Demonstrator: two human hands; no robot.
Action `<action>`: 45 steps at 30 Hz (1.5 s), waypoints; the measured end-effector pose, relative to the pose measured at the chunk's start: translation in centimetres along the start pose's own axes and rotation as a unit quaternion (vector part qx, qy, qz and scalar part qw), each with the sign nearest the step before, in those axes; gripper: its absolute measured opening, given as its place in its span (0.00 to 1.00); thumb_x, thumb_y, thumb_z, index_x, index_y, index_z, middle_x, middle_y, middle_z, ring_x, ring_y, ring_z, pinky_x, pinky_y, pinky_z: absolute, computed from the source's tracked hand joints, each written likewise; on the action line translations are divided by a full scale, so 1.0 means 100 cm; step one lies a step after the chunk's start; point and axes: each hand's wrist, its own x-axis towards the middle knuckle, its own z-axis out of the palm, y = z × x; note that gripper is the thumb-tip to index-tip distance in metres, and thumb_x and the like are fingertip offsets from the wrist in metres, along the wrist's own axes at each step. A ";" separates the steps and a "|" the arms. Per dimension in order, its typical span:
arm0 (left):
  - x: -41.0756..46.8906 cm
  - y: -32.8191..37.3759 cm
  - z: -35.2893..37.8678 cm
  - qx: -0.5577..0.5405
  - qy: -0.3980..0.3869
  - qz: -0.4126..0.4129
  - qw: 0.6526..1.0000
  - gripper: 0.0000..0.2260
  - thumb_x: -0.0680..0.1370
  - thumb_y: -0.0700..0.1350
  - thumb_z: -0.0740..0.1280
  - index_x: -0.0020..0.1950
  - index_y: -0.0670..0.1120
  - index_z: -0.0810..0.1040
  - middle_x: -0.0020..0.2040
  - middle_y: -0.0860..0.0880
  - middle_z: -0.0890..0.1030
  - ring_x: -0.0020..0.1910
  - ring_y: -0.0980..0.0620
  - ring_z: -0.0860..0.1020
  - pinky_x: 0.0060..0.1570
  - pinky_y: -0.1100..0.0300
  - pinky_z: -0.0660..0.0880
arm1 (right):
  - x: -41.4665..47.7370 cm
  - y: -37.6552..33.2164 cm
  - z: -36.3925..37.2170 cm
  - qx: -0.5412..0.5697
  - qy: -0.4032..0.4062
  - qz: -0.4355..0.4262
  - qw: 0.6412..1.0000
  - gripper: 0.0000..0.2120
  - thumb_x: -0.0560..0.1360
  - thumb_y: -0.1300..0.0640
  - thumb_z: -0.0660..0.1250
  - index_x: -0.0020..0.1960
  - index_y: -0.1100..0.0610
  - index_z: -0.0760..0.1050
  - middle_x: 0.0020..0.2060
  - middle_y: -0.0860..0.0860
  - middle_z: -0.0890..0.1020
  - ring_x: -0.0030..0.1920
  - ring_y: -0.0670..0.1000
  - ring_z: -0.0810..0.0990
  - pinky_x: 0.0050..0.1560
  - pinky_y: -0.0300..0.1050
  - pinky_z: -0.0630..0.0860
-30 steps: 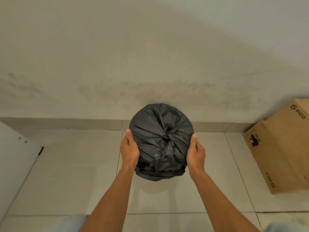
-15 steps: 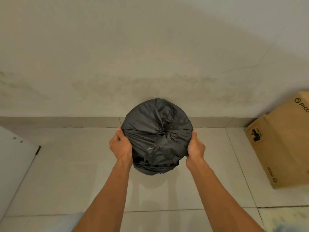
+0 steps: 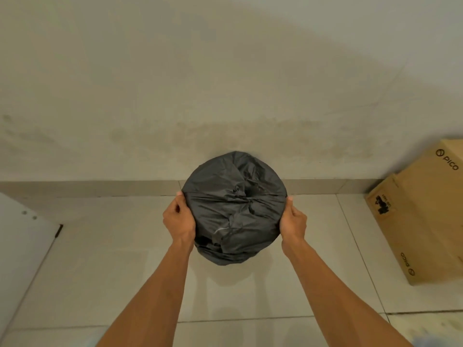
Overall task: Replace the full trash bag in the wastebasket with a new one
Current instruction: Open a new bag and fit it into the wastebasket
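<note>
A full black plastic trash bag (image 3: 234,209), rounded and crinkled, with its top gathered into a twisted bunch at the centre, was seen from above in the middle of the view, in front of the foot of a pale, stained wall (image 3: 225,83). It was held from both sides. The left hand (image 3: 179,221) was clamped on the bag's left edge, fingers curled into the plastic and thumb pointing up. The right hand (image 3: 293,222) was clamped in the same way on the right edge. The hands were kept apart, with the bag between them and bare forearms reaching in from below. Whether the bag rested on something or was lifted could not be told; whatever lay under it was hidden. Pale floor tiles (image 3: 100,259) were spread beneath. A brown cardboard box (image 3: 426,216) printed "PICO" was placed well to the right, near the wall. A white panel (image 3: 20,246) was visible at the left edge.
</note>
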 end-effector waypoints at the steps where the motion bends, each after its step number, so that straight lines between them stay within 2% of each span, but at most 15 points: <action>1: -0.005 0.008 -0.001 -0.006 0.003 0.000 1.000 0.20 0.83 0.54 0.59 0.50 0.39 0.81 0.44 0.45 0.81 0.43 0.48 0.77 0.46 0.55 0.73 | 0.000 -0.001 -0.002 -0.010 0.008 -0.021 1.000 0.21 0.84 0.42 0.58 0.47 0.57 0.81 0.44 0.53 0.82 0.47 0.53 0.79 0.49 0.45 0.75; 4: -0.019 0.029 -0.002 0.033 -0.045 -0.026 0.998 0.26 0.80 0.56 0.63 0.76 0.48 0.66 0.70 0.48 0.74 0.68 0.49 0.73 0.68 0.55 0.69 | -0.009 -0.012 -0.010 -0.069 0.057 -0.165 0.982 0.17 0.83 0.45 0.60 0.64 0.53 0.76 0.58 0.48 0.78 0.60 0.50 0.77 0.63 0.48 0.75; 6: -0.023 0.035 0.002 0.093 -0.106 -0.030 0.990 0.34 0.78 0.52 0.67 0.80 0.48 0.55 0.75 0.47 0.67 0.72 0.46 0.68 0.72 0.52 0.65 | -0.021 -0.023 -0.015 -0.118 0.027 -0.324 0.938 0.14 0.83 0.49 0.62 0.64 0.54 0.77 0.58 0.47 0.78 0.62 0.49 0.74 0.62 0.43 0.73; 9: -0.024 0.033 0.006 0.134 -0.134 -0.047 0.981 0.36 0.77 0.42 0.66 0.81 0.46 0.50 0.74 0.44 0.68 0.71 0.42 0.69 0.71 0.49 0.67 | -0.037 -0.034 -0.017 -0.216 -0.108 -0.507 0.828 0.09 0.83 0.55 0.64 0.58 0.57 0.79 0.54 0.49 0.80 0.57 0.47 0.76 0.59 0.38 0.72; 12: -0.028 0.023 0.009 0.149 -0.107 -0.060 0.981 0.26 0.78 0.38 0.61 0.76 0.43 0.61 0.68 0.41 0.74 0.65 0.40 0.74 0.66 0.48 0.72 | -0.037 -0.030 -0.013 -0.367 -0.219 -0.531 0.732 0.14 0.84 0.49 0.60 0.60 0.55 0.79 0.57 0.49 0.81 0.59 0.48 0.77 0.62 0.40 0.72; 16: -0.035 0.020 0.016 0.141 -0.068 -0.051 0.986 0.13 0.83 0.42 0.57 0.67 0.41 0.70 0.63 0.39 0.77 0.62 0.39 0.75 0.62 0.51 0.71 | -0.038 -0.011 -0.021 -0.513 -0.240 -0.512 0.646 0.26 0.84 0.41 0.49 0.58 0.54 0.81 0.55 0.49 0.83 0.57 0.52 0.80 0.60 0.47 0.74; 18: -0.039 0.021 0.019 0.139 -0.074 -0.026 0.987 0.13 0.84 0.45 0.57 0.66 0.43 0.72 0.62 0.40 0.77 0.63 0.40 0.74 0.61 0.51 0.70 | -0.042 -0.008 -0.030 -0.541 -0.234 -0.493 0.640 0.29 0.83 0.37 0.46 0.57 0.53 0.81 0.55 0.48 0.83 0.56 0.52 0.80 0.56 0.48 0.75; 21: -0.047 0.025 0.023 0.135 -0.092 0.042 0.986 0.13 0.84 0.45 0.57 0.66 0.44 0.73 0.60 0.43 0.79 0.59 0.44 0.76 0.55 0.58 0.70 | -0.049 -0.013 -0.039 -0.519 -0.214 -0.491 0.667 0.28 0.82 0.37 0.48 0.57 0.53 0.80 0.54 0.48 0.81 0.55 0.51 0.78 0.53 0.48 0.77; 25: -0.053 0.030 0.026 0.145 -0.135 0.120 0.973 0.14 0.84 0.44 0.57 0.68 0.43 0.72 0.53 0.50 0.78 0.49 0.56 0.74 0.50 0.65 0.69 | -0.045 -0.009 -0.044 -0.499 -0.198 -0.489 0.687 0.26 0.83 0.41 0.50 0.67 0.55 0.76 0.64 0.50 0.79 0.66 0.52 0.75 0.66 0.51 0.74; 30: -0.054 0.024 0.019 0.150 -0.174 0.179 0.957 0.16 0.84 0.45 0.57 0.71 0.45 0.71 0.54 0.53 0.77 0.51 0.57 0.76 0.52 0.67 0.70 | -0.052 0.010 -0.055 -0.599 -0.225 -0.403 0.654 0.37 0.78 0.36 0.38 0.64 0.52 0.78 0.58 0.51 0.82 0.57 0.55 0.80 0.61 0.52 0.74; 34: -0.046 0.020 0.014 0.148 -0.213 0.209 0.943 0.15 0.84 0.46 0.58 0.70 0.45 0.71 0.54 0.53 0.79 0.49 0.63 0.77 0.47 0.79 0.69 | -0.050 0.017 -0.056 -0.533 -0.186 -0.417 0.712 0.30 0.82 0.40 0.45 0.62 0.56 0.79 0.56 0.52 0.81 0.58 0.54 0.77 0.57 0.51 0.78; 37: -0.044 0.019 0.015 0.156 -0.230 0.231 0.932 0.14 0.84 0.46 0.58 0.68 0.45 0.72 0.51 0.54 0.79 0.46 0.69 0.77 0.46 0.79 0.71 | -0.047 0.022 -0.041 -0.524 -0.235 -0.425 0.699 0.29 0.83 0.43 0.46 0.64 0.57 0.79 0.60 0.52 0.82 0.65 0.53 0.75 0.67 0.51 0.73; 39: -0.045 0.017 0.015 0.162 -0.242 0.241 0.926 0.13 0.84 0.46 0.58 0.67 0.45 0.73 0.49 0.55 0.79 0.46 0.70 0.77 0.45 0.78 0.71 | -0.047 0.034 -0.030 -0.534 -0.284 -0.406 0.686 0.30 0.83 0.42 0.45 0.63 0.58 0.79 0.59 0.53 0.83 0.63 0.55 0.78 0.67 0.51 0.73; 41: -0.045 0.016 0.014 0.163 -0.253 0.244 0.922 0.13 0.84 0.45 0.58 0.67 0.46 0.73 0.49 0.55 0.79 0.47 0.71 0.77 0.45 0.77 0.71 | -0.043 0.045 -0.024 -0.570 -0.305 -0.346 0.680 0.30 0.83 0.40 0.44 0.64 0.57 0.77 0.59 0.55 0.83 0.61 0.57 0.79 0.67 0.54 0.72; 45: -0.043 0.016 0.014 0.169 -0.261 0.249 0.917 0.13 0.84 0.46 0.58 0.67 0.46 0.73 0.49 0.53 0.81 0.47 0.68 0.78 0.45 0.74 0.73 | -0.038 0.037 -0.013 -0.642 -0.303 -0.248 0.660 0.31 0.84 0.39 0.42 0.74 0.55 0.70 0.72 0.56 0.73 0.71 0.60 0.69 0.73 0.59 0.62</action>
